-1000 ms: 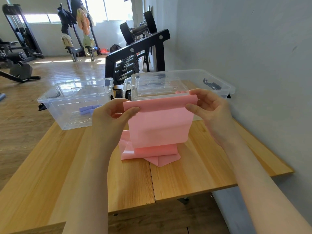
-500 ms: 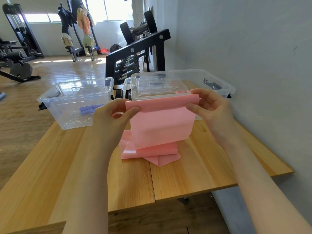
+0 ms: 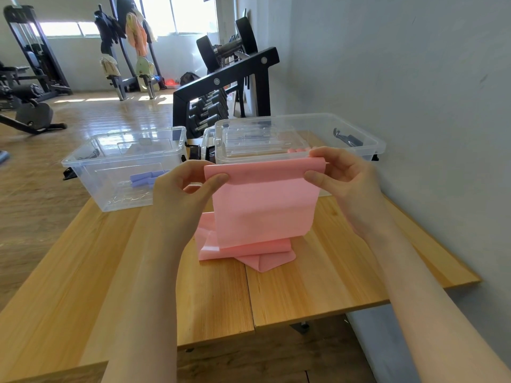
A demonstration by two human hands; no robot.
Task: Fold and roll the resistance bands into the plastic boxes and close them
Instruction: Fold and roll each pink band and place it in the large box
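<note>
Tabletop (image 3: 318,286) nearest, pale wood. Slack tail of pink band (image 3: 262,208) pooled on it in loose folds (not yet rolled). Above that, left hand (image 3: 182,194) and right hand (image 3: 345,183) each pinching a top corner of the band, sheet hanging taut between. Behind: lidded box (image 3: 356,142) just past the band; open box (image 3: 91,167) to the left, purple band (image 3: 146,178) inside. Risk, by judgement: uneven pinch, skewed fold, slack tail dragging crooked; roll too bulky for box.

Both hands, left (image 3: 184,194) and right (image 3: 344,183), raised at equal height (thumbs forward), fingers pinching.
</note>
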